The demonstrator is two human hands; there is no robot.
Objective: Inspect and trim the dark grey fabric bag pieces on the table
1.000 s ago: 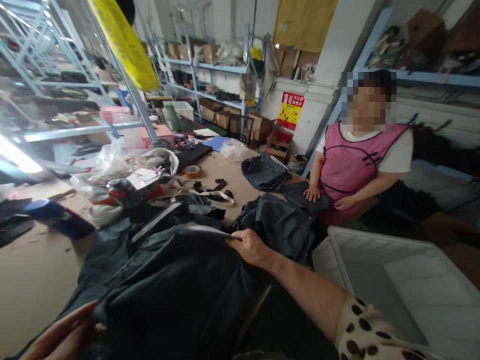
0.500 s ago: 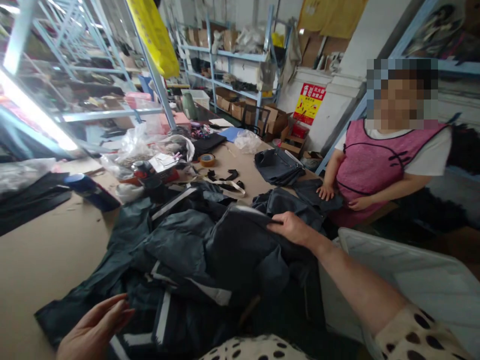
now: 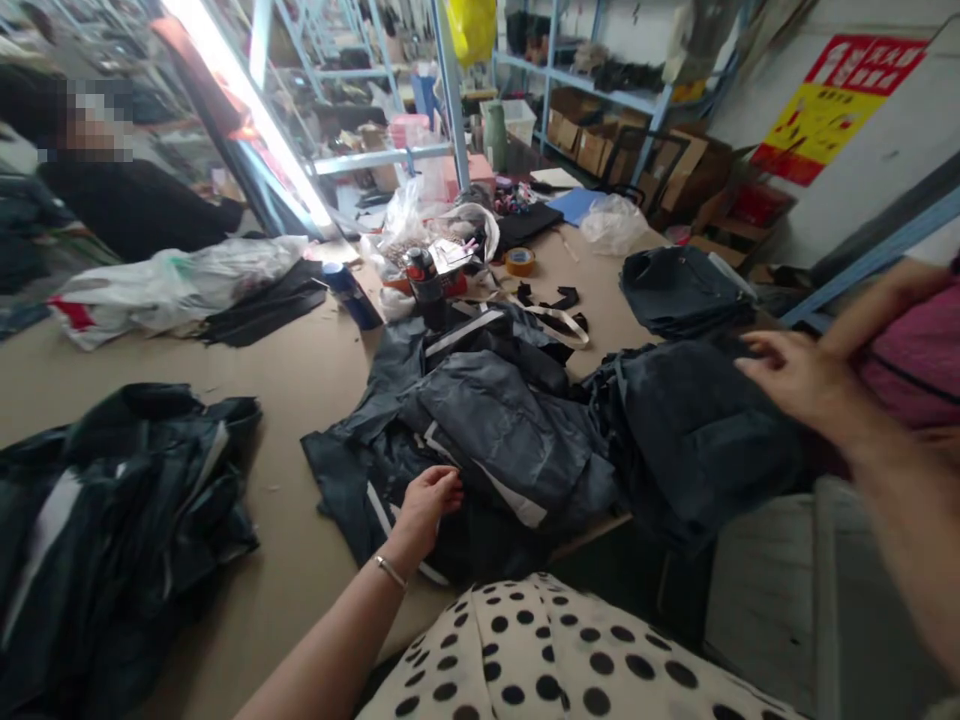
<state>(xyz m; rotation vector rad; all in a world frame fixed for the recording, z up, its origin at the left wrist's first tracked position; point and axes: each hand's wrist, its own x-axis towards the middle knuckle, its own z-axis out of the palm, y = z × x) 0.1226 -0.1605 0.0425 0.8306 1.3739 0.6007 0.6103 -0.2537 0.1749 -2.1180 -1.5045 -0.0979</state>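
Note:
My left hand (image 3: 429, 505) is over the near side of a crumpled pile of dark grey garments (image 3: 510, 410) with pale strips. Its fingers are curled together; what they hold, if anything, is hidden. My right hand (image 3: 795, 380) is at the far right, its fingers apart, beside the upper right edge of a dark folded cloth piece (image 3: 697, 430). This piece lies over other dark cloth and hangs past the table's near edge. Behind it sits a neat stack of folded dark pieces (image 3: 679, 290).
Another dark garment heap (image 3: 127, 520) lies at left on the brown table (image 3: 289, 440). A blue bottle (image 3: 351, 295), a dark bottle (image 3: 424, 280) and a tape roll (image 3: 520, 262) stand farther back. At right are a pale bin (image 3: 825, 560) and a co-worker's pink apron (image 3: 915, 340).
My view has swung left. My right hand has carried the dark cloth piece from the pile to the right and opened. My left hand has moved over the pile, its fingers curling in.

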